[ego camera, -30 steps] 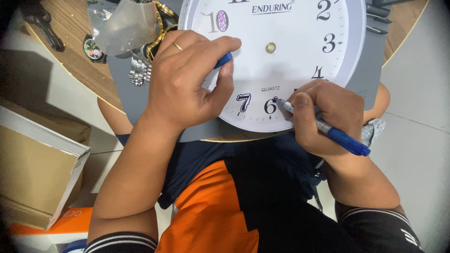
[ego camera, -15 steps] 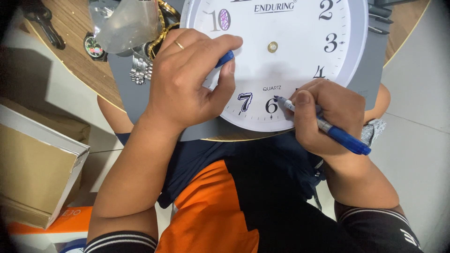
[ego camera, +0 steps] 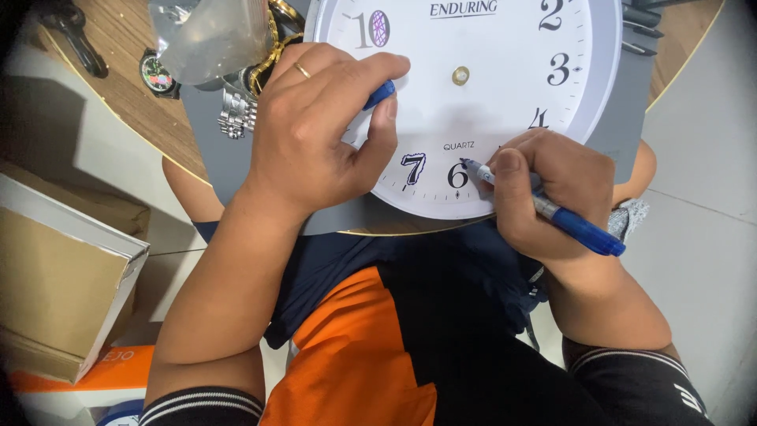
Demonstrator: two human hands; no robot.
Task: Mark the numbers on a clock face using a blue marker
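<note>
Pen [ego camera: 579, 227] tip, pinched in the right hand [ego camera: 544, 197], has barely shifted at the six on the clock face [ego camera: 505, 102], while the left hand [ego camera: 315, 134] stays curled around its blue cap [ego camera: 379, 95]

The right hand [ego camera: 552, 193] presses a blue pen [ego camera: 552, 213] to the white clock face [ego camera: 489, 110] while the left hand [ego camera: 315, 134] steadies it.

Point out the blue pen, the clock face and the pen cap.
blue pen [ego camera: 579, 229], head view, on its blue barrel behind the right hand.
clock face [ego camera: 505, 47], head view, on bare white dial near the centre hole.
pen cap [ego camera: 379, 94], head view, on the blue end under the left fingers.
</note>
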